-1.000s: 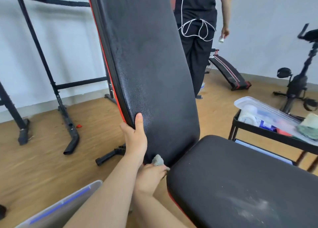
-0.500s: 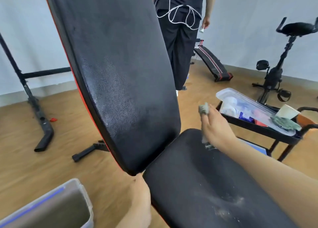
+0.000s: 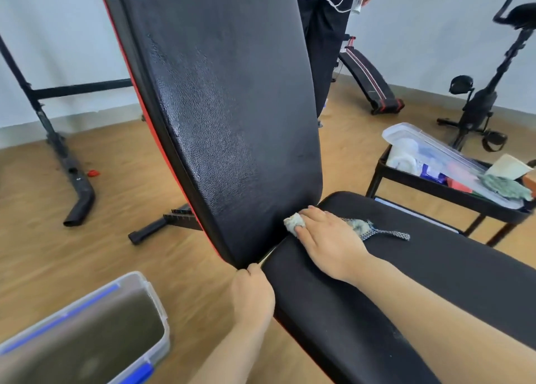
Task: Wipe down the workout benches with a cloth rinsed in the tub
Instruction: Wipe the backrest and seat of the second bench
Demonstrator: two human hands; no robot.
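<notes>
The black workout bench fills the middle, with its backrest (image 3: 226,108) tilted up and its seat pad (image 3: 406,282) running to the lower right. My right hand (image 3: 327,238) holds a grey-white cloth (image 3: 293,222) and presses it on the seat, right at the joint with the backrest. A patterned tail of the cloth trails out behind the hand. My left hand (image 3: 252,293) grips the bench at the seat's near corner, under the backrest's lower edge. The clear tub (image 3: 161,311) with murky water stands on the floor at the lower left.
A black cart (image 3: 435,186) at the right carries a plastic box (image 3: 429,142) and a green cloth (image 3: 504,186). Behind the backrest stands a person in black (image 3: 322,50). A sit-up bench (image 3: 368,79), an exercise bike (image 3: 478,102) and a rack (image 3: 58,140) stand around the wooden floor.
My right hand came up from the gap, lifted the cloth above the seat, then set it down at the backrest joint. My left hand slid down from the backrest's edge to the seat corner.
</notes>
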